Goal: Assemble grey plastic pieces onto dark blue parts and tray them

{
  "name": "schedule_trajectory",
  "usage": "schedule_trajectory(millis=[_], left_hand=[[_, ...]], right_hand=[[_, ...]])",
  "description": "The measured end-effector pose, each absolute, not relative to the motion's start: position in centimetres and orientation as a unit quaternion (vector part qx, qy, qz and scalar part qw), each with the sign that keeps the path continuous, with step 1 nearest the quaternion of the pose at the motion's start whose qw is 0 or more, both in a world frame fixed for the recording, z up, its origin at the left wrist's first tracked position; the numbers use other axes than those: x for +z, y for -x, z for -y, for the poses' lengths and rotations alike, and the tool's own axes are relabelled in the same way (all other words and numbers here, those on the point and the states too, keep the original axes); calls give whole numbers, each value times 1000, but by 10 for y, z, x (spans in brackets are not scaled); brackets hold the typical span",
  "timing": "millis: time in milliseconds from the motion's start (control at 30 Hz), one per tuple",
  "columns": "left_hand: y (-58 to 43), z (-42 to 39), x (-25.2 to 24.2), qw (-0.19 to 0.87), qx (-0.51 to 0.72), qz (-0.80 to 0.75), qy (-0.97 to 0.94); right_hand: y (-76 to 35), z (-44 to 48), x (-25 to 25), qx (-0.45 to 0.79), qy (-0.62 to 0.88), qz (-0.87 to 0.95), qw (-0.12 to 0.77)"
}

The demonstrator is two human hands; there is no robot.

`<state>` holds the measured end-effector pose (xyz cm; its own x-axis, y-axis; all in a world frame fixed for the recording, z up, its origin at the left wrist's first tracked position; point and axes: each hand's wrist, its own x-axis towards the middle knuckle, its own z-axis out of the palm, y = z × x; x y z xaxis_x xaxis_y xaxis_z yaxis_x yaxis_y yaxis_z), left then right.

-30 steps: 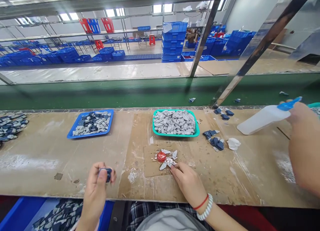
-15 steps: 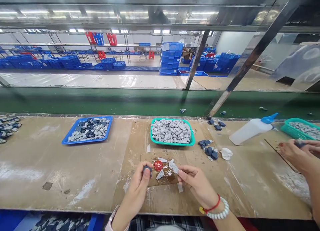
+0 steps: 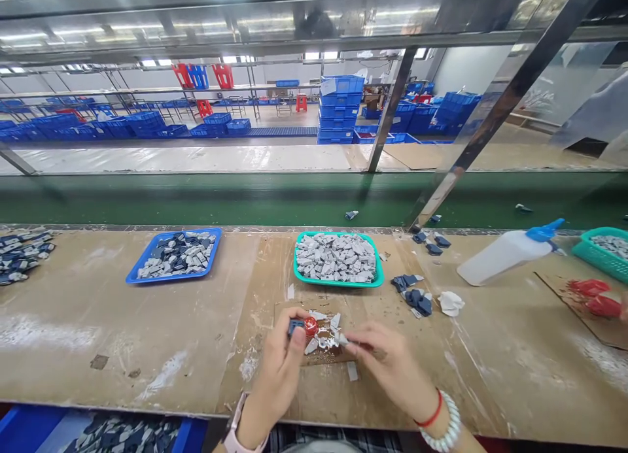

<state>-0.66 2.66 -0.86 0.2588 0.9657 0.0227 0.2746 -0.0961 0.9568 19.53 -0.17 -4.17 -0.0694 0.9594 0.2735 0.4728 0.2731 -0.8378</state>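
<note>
Both hands have closed in over the brown cardboard scrap (image 3: pixel 318 358): left hand (image 3: pixel 279 368) in a narrow pinch on a dark blue chunk (image 3: pixel 296 327), touching the round red cap (image 3: pixel 311 325); right hand (image 3: pixel 392 368) narrowly pinching what seems a small grey shard (image 3: pixel 341 340). Short, steady fingertip pinches look best here, both forearms angled inward, wrists low

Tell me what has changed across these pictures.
The left hand has carried its dark blue piece rightward, to just beside the red disc. The right hand has moved to the grey shards by the disc. A co-worker's hand has let go of the bottle, now on the table. The blue tray and green tray stayed put.
</note>
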Motion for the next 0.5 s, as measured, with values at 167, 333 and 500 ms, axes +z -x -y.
schedule_trajectory(millis=[167,333,500], left_hand=[[22,-24,-16,442,380,-552,-596],[29,-18,-19,454,337,-559,-606],[28,-16,-21,464,314,-560,-610]], right_hand=[[-197,5,-82,204,543,752,311],[-198,2,-81,179,548,740,347],[-198,-1,-74,209,540,737,347]])
